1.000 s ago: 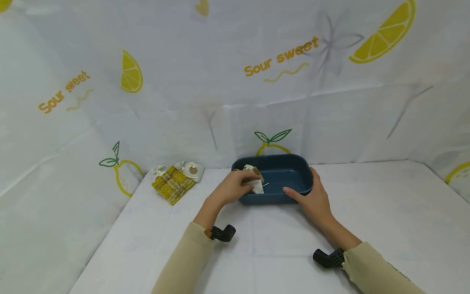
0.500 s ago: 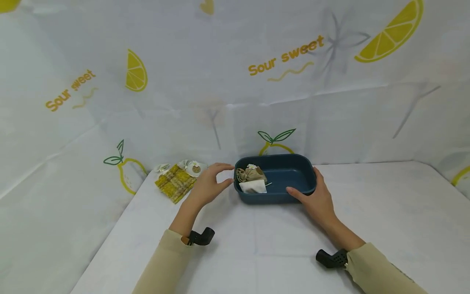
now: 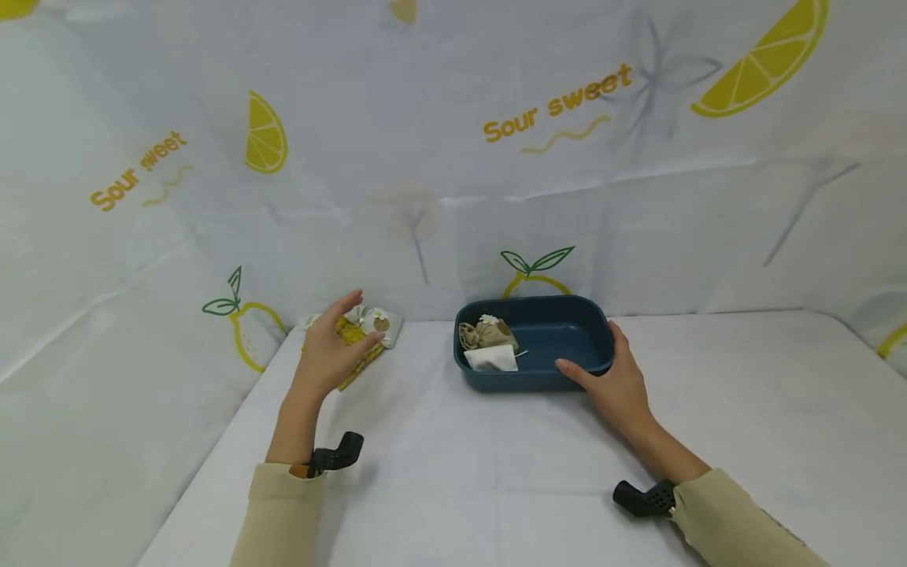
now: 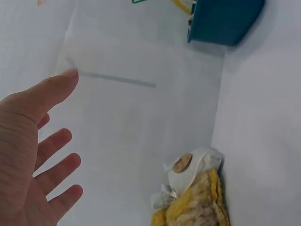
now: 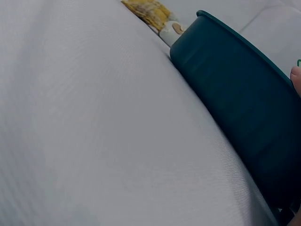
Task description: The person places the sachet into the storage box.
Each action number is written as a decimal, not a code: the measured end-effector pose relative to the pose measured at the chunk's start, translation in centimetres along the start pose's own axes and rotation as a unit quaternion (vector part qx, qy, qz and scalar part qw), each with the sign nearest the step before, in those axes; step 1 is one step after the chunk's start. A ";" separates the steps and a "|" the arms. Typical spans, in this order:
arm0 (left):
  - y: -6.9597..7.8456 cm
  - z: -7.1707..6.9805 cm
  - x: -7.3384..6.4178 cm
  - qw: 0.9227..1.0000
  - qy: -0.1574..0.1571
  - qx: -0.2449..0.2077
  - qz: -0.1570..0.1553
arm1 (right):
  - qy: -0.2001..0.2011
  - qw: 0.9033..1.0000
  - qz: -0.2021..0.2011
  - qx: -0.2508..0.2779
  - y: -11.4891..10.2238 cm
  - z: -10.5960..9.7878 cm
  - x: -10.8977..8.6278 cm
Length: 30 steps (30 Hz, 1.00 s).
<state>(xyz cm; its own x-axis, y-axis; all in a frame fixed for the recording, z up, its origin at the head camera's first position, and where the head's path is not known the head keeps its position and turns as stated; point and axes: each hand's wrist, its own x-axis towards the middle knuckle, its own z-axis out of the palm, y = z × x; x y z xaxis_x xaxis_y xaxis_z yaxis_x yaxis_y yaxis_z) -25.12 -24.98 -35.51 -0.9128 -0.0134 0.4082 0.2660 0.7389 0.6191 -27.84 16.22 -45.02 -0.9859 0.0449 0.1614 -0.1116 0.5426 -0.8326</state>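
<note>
The person's right hand grips the right end of a blue box, with the thumb over the front edge. The left hand has its fingers apart and holds nothing. It is near a yellow fuzzy bag and a white bag with a brown spot, which touch each other. Inside the box, at its left end, a tan bag sits just behind a small white bag. The box sits on a white table.

Yellow cloth and blue tray cut off by the left wrist view's edges
</note>
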 end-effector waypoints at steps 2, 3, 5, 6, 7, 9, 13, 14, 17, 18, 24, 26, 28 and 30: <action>-0.6 -0.4 0.0 1.000 0.008 0.007 -0.003 | -0.001 1.000 0.000 -0.002 0.0 -0.1 0.0; -0.9 -0.6 0.0 1.000 0.011 0.010 -0.005 | -0.002 1.000 0.001 -0.003 0.0 -0.1 0.0; -1.5 -0.6 0.1 1.000 0.015 0.016 -0.005 | -0.003 1.000 0.002 -0.003 0.0 -0.2 0.0; -1.8 -0.6 0.2 1.000 0.017 0.019 -0.002 | -0.003 1.000 0.002 -0.003 0.0 -0.2 0.0; -2.1 -0.5 0.2 1.000 0.020 0.023 0.000 | -0.003 1.000 0.002 -0.002 0.0 -0.2 0.0; -2.8 -0.3 0.3 0.999 0.023 0.034 0.004 | -0.004 1.000 0.003 0.001 0.1 -0.3 0.0; -4.1 0.1 0.3 0.998 0.024 0.053 0.002 | -0.009 1.000 0.005 0.003 0.0 -0.2 0.0; -4.5 0.2 0.3 0.998 0.022 0.056 0.000 | -0.011 1.000 0.006 0.003 0.0 -0.2 0.0; -5.3 0.4 0.2 0.999 0.013 0.052 -0.013 | -0.013 1.000 0.006 0.002 0.0 -0.1 0.0; -5.6 0.4 0.2 0.999 0.008 0.047 -0.017 | -0.013 1.000 0.006 0.001 -0.1 -0.1 0.0; -7.4 0.6 0.1 0.998 -0.018 0.036 -0.047 | -0.010 1.000 0.005 0.003 0.0 0.0 0.1; -8.0 0.8 0.2 0.998 -0.021 0.035 -0.052 | -0.011 1.000 0.007 0.003 0.0 0.1 0.1; -8.5 1.1 0.3 0.998 -0.022 0.026 -0.057 | -0.011 1.000 0.008 0.002 -0.1 0.0 0.1; -9.0 1.4 0.4 0.998 -0.020 0.015 -0.061 | -0.009 1.000 0.006 0.002 -0.1 -0.1 0.2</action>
<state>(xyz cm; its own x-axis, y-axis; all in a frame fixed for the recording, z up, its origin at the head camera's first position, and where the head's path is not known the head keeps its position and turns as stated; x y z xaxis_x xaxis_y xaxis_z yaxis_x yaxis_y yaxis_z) -28.36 -30.71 -41.89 -0.9495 -0.0784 0.3038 0.1434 0.7527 0.6425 -28.02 16.31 -44.86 -0.9894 0.0358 0.1407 -0.0994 0.5387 -0.8366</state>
